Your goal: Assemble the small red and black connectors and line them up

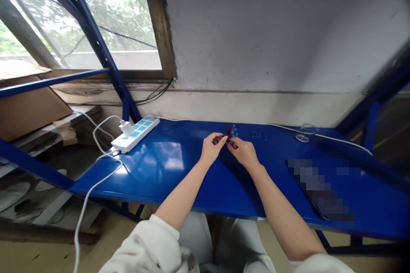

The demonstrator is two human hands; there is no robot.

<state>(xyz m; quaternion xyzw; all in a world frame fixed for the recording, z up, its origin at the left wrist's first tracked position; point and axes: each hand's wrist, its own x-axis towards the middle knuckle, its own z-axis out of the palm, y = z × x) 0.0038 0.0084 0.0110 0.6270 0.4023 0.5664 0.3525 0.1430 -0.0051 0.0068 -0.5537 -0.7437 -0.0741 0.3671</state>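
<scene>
Left of the power strip (136, 135), a brown cardboard panel (32, 102) leans on a cluttered shelf. Up behind the strip, a window (128, 17) looks out on leaves, with a slanting blue post (96, 38) in front of it. From the strip's near end a white cable (85, 204) loops down over the edge of the surface (134, 179), and a white charger (127, 129) is plugged into that same end.

Right of the strip, well apart from it, the person's left hand (212, 148) is over the surface with its fingers curled in toward the right hand (244, 150). Their fingertips nearly meet at a small dark piece (228, 140), farther right from the strip than the left hand; it is too small for me to tell whether either hand is clamped on it. Just past the fingers, also right of the strip, stand a red piece (228, 130) and, beside it, some small clear pieces (234, 130). Farther right of the strip lie a few tiny bits (255, 134), then a clear round dish (302, 138). Nearer the person, at that far side from the strip, a dark flat thing (320, 192) is blurred into squares.
</scene>
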